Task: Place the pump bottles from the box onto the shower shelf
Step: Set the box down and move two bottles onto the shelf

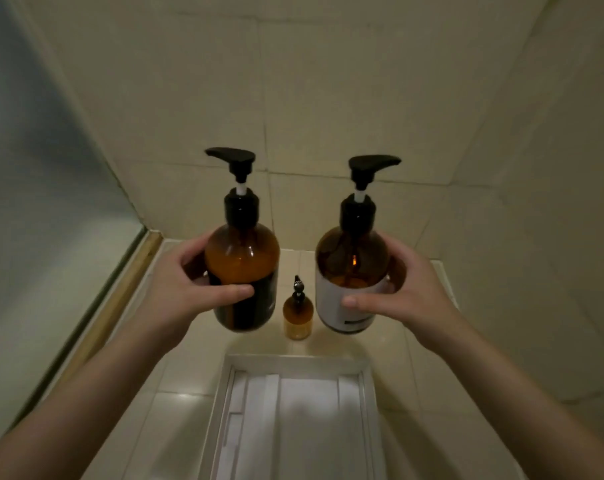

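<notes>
- Head view, step in hand: both large bottles are out of the white cardboard box (295, 362), held upright over the pale tiled shower shelf (428, 344); the next move, I judge, calls for lowering each level onto bare tile.
- Amber glass pump bottle with dark label (243, 268): left of centre, grasped by the left hand (186, 289), thumb across the front, fingers behind.
- Amber glass pump bottle with white label (350, 275): right of centre, clasped likewise by the right hand (407, 292).
- Small amber dropper bottle (297, 315): standing on the shelf between them, untouched.
</notes>
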Action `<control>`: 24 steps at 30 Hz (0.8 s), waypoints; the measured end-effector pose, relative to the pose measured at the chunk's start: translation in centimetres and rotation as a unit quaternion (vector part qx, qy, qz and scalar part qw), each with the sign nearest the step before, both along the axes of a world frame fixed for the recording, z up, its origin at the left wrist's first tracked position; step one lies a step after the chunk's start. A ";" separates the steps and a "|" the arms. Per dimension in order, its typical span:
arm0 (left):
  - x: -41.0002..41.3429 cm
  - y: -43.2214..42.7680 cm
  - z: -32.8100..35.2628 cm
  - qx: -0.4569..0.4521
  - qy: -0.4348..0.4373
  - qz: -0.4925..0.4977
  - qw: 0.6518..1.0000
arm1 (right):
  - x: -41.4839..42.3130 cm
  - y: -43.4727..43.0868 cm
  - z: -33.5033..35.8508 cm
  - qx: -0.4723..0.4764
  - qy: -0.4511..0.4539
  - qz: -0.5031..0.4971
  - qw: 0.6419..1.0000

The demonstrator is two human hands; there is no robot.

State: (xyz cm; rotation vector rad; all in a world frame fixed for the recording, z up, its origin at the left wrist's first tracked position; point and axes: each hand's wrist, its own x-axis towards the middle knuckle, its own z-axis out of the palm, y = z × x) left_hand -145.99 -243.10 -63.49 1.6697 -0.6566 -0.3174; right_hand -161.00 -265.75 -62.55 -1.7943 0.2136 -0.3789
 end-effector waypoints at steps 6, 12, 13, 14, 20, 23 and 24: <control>1.3 -0.7 6.9 -0.031 0.001 -0.003 1.000 | 1.2 -0.8 6.4 0.005 -0.005 0.002 1.000; 2.0 -0.8 17.8 -0.020 -0.008 0.008 1.000 | 1.7 -1.3 17.9 0.008 -0.009 0.003 1.000; 2.0 -0.8 19.9 -0.019 -0.005 0.010 1.000 | 1.7 -1.4 20.1 0.009 -0.010 0.005 1.000; 2.1 -0.8 22.2 -0.021 -0.003 0.009 1.000 | 1.7 -1.6 22.5 0.010 -0.013 0.005 1.000; 2.3 -1.1 37.5 -0.070 0.015 0.012 0.997 | 1.0 -1.7 37.9 -0.011 -0.029 -0.017 0.999; 2.0 -0.9 45.9 -0.084 0.012 0.000 0.996 | 0.5 -1.5 46.1 -0.019 -0.040 -0.019 0.999; 1.9 -0.8 48.6 -0.087 0.012 -0.001 0.996 | 0.3 -1.5 48.8 -0.017 -0.047 -0.019 0.999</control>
